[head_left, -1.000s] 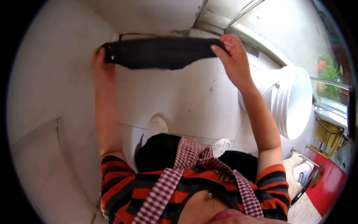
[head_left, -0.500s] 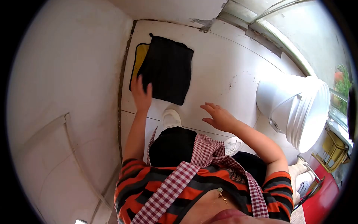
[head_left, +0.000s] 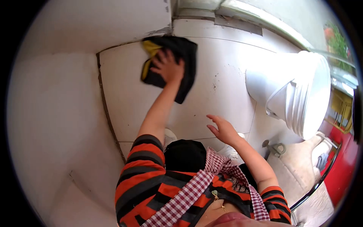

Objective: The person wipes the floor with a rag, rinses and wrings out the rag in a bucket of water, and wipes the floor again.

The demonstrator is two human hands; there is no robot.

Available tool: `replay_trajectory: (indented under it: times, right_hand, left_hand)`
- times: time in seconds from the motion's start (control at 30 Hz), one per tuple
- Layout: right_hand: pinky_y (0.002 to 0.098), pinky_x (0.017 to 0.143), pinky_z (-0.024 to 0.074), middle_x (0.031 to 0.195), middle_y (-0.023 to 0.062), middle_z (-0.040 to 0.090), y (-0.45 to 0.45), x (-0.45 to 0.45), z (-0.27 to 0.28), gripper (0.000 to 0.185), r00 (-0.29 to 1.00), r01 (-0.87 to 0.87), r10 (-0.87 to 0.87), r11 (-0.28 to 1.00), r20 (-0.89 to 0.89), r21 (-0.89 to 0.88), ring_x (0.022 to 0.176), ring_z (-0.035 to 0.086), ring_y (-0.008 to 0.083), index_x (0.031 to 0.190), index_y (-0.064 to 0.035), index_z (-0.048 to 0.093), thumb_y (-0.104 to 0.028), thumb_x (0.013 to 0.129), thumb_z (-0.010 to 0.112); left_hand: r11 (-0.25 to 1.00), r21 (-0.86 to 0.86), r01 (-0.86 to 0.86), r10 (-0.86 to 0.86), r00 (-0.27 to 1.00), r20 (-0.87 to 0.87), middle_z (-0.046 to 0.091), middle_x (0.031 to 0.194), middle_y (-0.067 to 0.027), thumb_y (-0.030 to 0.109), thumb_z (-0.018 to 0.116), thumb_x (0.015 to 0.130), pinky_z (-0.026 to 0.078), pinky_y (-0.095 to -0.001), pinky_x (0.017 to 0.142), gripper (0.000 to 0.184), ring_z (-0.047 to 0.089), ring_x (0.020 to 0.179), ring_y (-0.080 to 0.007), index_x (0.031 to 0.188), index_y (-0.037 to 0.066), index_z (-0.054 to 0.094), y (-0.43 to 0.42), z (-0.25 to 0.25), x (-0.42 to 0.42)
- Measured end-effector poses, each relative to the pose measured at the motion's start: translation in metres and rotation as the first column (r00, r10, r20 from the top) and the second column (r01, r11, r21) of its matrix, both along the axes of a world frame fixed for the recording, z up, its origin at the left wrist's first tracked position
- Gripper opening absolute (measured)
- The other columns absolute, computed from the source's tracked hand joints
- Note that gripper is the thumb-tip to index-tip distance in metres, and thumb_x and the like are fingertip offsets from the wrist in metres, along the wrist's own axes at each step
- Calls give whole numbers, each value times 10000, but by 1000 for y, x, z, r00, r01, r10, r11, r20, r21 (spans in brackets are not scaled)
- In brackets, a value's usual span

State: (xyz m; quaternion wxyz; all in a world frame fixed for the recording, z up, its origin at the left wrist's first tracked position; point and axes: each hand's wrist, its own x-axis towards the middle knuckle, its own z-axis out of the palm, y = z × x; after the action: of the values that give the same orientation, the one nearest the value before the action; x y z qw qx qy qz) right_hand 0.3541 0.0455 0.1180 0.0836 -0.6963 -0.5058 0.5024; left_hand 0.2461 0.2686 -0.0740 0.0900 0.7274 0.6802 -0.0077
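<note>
Flatly, the left hand (head_left: 168, 68) rests spread on a black-and-yellow cloth (head_left: 188, 62) near the far edge of the off-white tiled floor (head_left: 126, 85); the right hand (head_left: 224, 131) hangs open; rightward, a white plastic bucket (head_left: 272, 77) hides its contents.

Location type: lived-in indoor room, consistent with a home; a small shop or back room cannot be excluded. Identify by the following features:

1. Floor (head_left: 223, 102): large, pale tiles with thin joints and scattered dark specks.
2. Wall (head_left: 56, 98): plain, pale finish, meeting the floor along a dark, soiled edge. Near the corner, the surface is chipped at its base.
3. Window (head_left: 287, 19): large glazed section above a low, worn sill, admitting daylight. Green plant (head_left: 337, 43) visible at its far end.
4. Bucket (head_left: 274, 83): white, ribbed near the rim, with a handle.
5. Apron (head_left: 185, 196): red-and-white check, everyday wear.
6. Right side: red surface (head_left: 342, 162) and a curved metal tube (head_left: 317, 185); their function is unclear.
</note>
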Motion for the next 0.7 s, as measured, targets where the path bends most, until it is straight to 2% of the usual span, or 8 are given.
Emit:
replay_trajectory:
  times: [0.1, 0.13, 0.3, 0.4, 0.53, 0.6, 0.63, 0.7]
  right_hand:
    - [414, 837, 450, 1095, 184, 583, -7, -12, -7, 372, 998, -20, 21, 1000, -57, 18, 991, 554, 367, 1194, -52, 506, -200, 860, 575]
    - [414, 835, 451, 1093, 182, 584, -6, -10, -10, 370, 997, -29, 31, 999, -75, 38, 987, 555, 368, 1192, -53, 509, -199, 859, 574]
    - [416, 828, 455, 1078, 175, 589, -15, 24, -18, 353, 993, 102, -110, 983, 44, 156, 983, 555, 366, 1170, -44, 523, -180, 848, 578]
    - [418, 830, 456, 1075, 180, 590, -23, 39, -20, 341, 980, 160, -174, 978, 95, 136, 989, 553, 365, 1157, -41, 532, -166, 844, 580]
    - [419, 836, 455, 1072, 188, 589, -48, 37, -31, 328, 969, 235, -239, 970, 70, 59, 1002, 549, 365, 1151, -39, 539, -152, 846, 575]
    - [417, 845, 452, 1079, 190, 587, -59, 26, -35, 330, 966, 253, -255, 967, 47, 35, 1007, 546, 366, 1154, -39, 537, -158, 848, 573]
    - [416, 849, 450, 1082, 192, 587, -60, 23, -39, 332, 964, 261, -262, 965, 34, 22, 1009, 545, 366, 1155, -40, 537, -161, 849, 572]
    - [401, 868, 444, 1108, 180, 582, -56, 20, -40, 337, 972, 233, -232, 973, -26, 4, 1030, 539, 359, 1168, -43, 531, -176, 860, 565]
  left_hand:
    - [910, 55, 410, -411, 880, 237, 245, 1460, -81, 356, 531, 852, 216, -706, 932, 534, 241, 1293, -382, 1343, 193, 398, -18, 10, 62]
    - [864, 82, 496, -498, 824, 269, 290, 1441, -83, 299, 524, 871, 244, -642, 973, 499, 272, 1284, -357, 1338, 174, 400, -19, 14, 70]
    - [911, 168, 376, -409, 874, 264, 290, 1450, -116, 267, 500, 901, 261, -466, 1054, 536, 263, 1330, -308, 1375, 73, 341, 36, 0, 59]
    - [980, 122, 156, -185, 941, 282, 267, 1462, -123, 279, 448, 926, 258, -461, 1060, 570, 265, 1333, -295, 1397, 13, 270, 76, 1, 65]
    - [989, 125, 78, -96, 984, 150, 236, 1459, -199, 287, 498, 862, 190, -463, 1090, 681, 230, 1344, -326, 1374, -84, 243, 74, 2, 118]
    - [950, 121, 288, -312, 889, 336, 218, 1458, -225, 353, 514, 835, 161, -484, 1094, 746, 185, 1356, -362, 1365, -97, 246, 65, -12, 149]
    - [877, 73, 475, -477, 842, 252, 219, 1462, -212, 399, 535, 824, 155, -462, 1105, 781, 185, 1364, -335, 1372, -79, 248, 59, -8, 166]
    - [756, 199, 623, -651, 686, 325, 261, 1448, -170, 430, 556, 822, 196, -443, 1097, 766, 237, 1345, -305, 1395, 13, 267, 36, 4, 186]
